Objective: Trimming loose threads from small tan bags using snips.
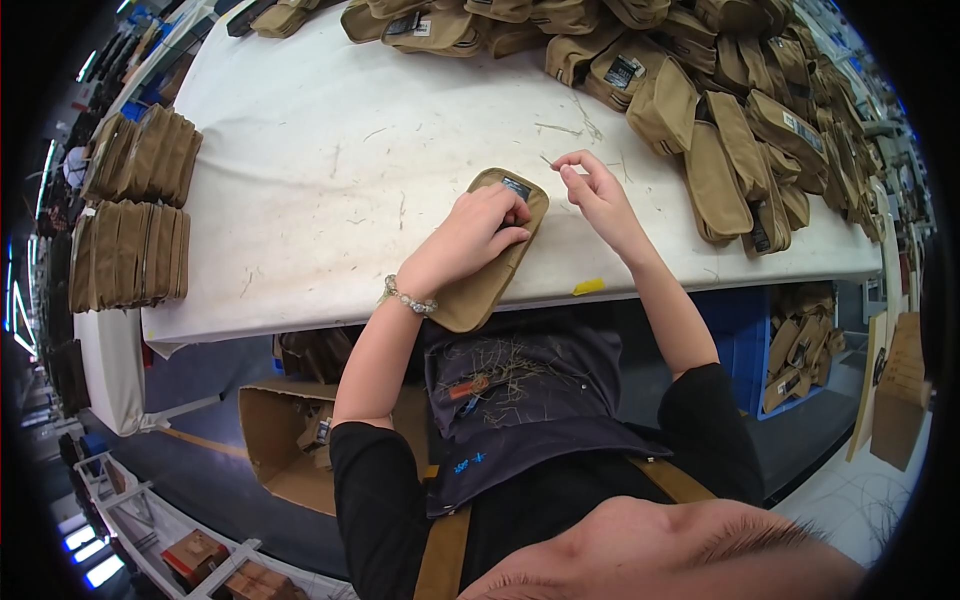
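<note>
A flat tan fabric pouch (480, 292) with rounded ends lies at the table's front edge, tilted slightly to the right toward its far end. On its upper half rests my left hand (487, 222), fingers curled down and pressing on it. A dark label (517, 188) shows beyond the knuckles. My right hand (597, 195) is raised just right of the pouch, thumb and forefinger pinched together. A short thin strand (547, 160), like a bit of thread, sticks out from the fingertips. The left fingertips are partly hidden.
Tan pouches pile up (690, 110) along the back and right; upright stacks (130, 255) stand at the left. Loose threads (560, 128) litter the white tabletop (300, 150). Yellow tape (589, 286) marks the front edge. Below are a cardboard box (270, 440) and blue bin (735, 335).
</note>
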`<act>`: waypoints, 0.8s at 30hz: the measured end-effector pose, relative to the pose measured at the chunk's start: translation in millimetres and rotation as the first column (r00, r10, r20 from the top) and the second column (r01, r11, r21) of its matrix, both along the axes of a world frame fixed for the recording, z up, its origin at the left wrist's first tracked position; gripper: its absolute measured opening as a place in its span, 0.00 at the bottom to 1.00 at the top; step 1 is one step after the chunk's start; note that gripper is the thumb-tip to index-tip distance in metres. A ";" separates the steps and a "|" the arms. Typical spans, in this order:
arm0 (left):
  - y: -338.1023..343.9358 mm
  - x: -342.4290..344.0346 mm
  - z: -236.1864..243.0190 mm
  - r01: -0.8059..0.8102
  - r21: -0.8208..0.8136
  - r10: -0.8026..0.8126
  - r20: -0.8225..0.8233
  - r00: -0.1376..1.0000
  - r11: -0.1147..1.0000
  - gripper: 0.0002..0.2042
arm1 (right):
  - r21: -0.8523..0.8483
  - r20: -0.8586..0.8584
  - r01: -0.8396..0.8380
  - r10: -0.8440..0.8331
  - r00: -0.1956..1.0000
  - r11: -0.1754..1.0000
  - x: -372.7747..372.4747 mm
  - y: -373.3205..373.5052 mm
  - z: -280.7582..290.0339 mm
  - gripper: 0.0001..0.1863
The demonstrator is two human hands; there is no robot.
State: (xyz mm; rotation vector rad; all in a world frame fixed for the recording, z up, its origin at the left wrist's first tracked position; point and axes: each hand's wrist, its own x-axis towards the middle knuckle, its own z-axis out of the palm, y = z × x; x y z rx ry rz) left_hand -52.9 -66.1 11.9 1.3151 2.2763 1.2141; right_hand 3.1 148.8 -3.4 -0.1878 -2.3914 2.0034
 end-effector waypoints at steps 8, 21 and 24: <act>0.4 1.6 -4.6 0.037 -0.040 -0.044 -0.172 0.984 0.999 0.03 | 0.040 -0.067 0.020 -0.017 0.998 0.999 5.7 3.3 -12.5 0.14; -38.8 150.3 -8.6 0.139 -0.194 -0.172 -0.166 0.971 0.971 0.04 | -0.168 -0.072 0.094 -0.107 0.992 0.981 18.7 17.7 -33.3 0.13; -48.9 159.4 -26.0 -0.018 -0.243 -0.037 -0.222 0.974 0.970 0.01 | -0.177 -0.039 0.126 -0.135 0.990 0.976 19.1 17.6 -29.7 0.14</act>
